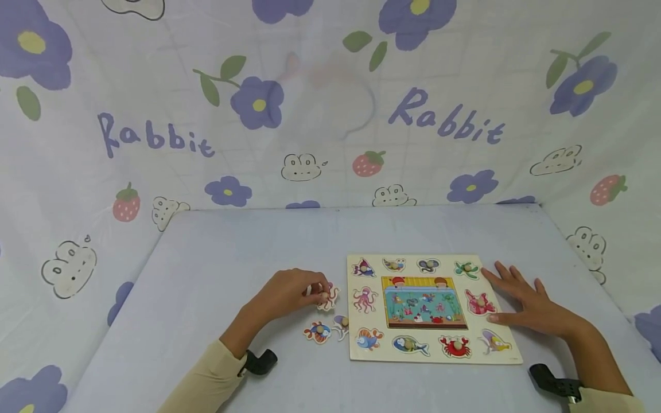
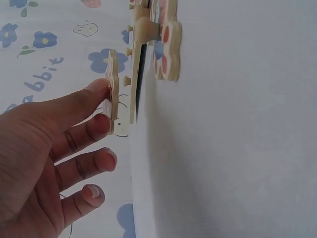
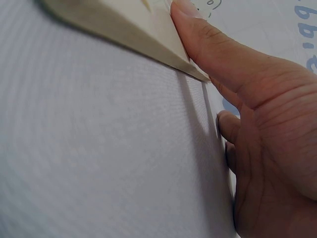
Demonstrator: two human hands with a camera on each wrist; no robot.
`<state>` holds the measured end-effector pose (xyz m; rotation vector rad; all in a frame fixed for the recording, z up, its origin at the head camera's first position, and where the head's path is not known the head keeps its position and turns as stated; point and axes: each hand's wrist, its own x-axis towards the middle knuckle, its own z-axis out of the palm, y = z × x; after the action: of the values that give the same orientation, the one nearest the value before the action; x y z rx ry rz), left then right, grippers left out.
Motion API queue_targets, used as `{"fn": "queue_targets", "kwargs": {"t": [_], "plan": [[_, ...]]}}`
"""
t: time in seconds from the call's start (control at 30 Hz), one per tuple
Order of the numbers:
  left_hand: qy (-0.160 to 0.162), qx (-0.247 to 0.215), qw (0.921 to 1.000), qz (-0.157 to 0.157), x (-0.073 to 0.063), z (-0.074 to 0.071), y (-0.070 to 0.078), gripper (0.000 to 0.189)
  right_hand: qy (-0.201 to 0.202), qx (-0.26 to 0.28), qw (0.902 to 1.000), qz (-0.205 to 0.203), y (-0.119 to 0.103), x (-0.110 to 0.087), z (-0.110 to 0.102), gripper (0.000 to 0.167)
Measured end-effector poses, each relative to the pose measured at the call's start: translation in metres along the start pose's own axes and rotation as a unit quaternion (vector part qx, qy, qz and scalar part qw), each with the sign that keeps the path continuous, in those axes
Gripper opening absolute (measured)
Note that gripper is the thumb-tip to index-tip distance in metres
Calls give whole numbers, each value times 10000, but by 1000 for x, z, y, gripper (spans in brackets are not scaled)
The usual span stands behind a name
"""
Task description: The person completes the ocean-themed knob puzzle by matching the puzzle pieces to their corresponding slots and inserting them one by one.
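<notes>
My left hand (image 1: 296, 292) pinches a pink octopus puzzle piece (image 1: 331, 299) between thumb and fingers, off the board's left side. In the left wrist view the piece (image 2: 114, 91) is held on edge, clear of the table, with the other fingers loosely bent. A wooden knob puzzle board (image 1: 428, 354) with sea-animal pictures lies to its right. My right hand (image 1: 534, 304) spreads its fingers at the board's right edge, the thumb lying on the board top. On the board, the printed octopus (image 1: 365, 299) shows no knob.
Two loose knobbed pieces, an orange-blue fish (image 1: 317, 331) and a purple-yellow piece (image 1: 341, 324), lie beside the board's lower left. Knobbed pieces such as the red crab (image 1: 456, 346) sit in the board. A patterned curtain (image 1: 330, 115) hangs behind the white table (image 1: 248, 235).
</notes>
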<state>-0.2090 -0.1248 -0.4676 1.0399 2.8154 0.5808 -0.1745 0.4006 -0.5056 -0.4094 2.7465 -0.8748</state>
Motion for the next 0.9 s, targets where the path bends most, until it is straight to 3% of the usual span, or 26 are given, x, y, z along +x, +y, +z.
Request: {"fn": "queue_targets", "kwargs": {"t": [0.5,0.67,0.9], "plan": [[250,141,9995,134,1,-10,16,16,3,39,10000,-22,0,2,0,100],[256,223,9987,386,8,-9,27,23,42,75,9999,-90,1,1,0,99],[20,202,9989,419,23,-7,39,25,71,76,9999,-129,1,-1,0,99]]}}
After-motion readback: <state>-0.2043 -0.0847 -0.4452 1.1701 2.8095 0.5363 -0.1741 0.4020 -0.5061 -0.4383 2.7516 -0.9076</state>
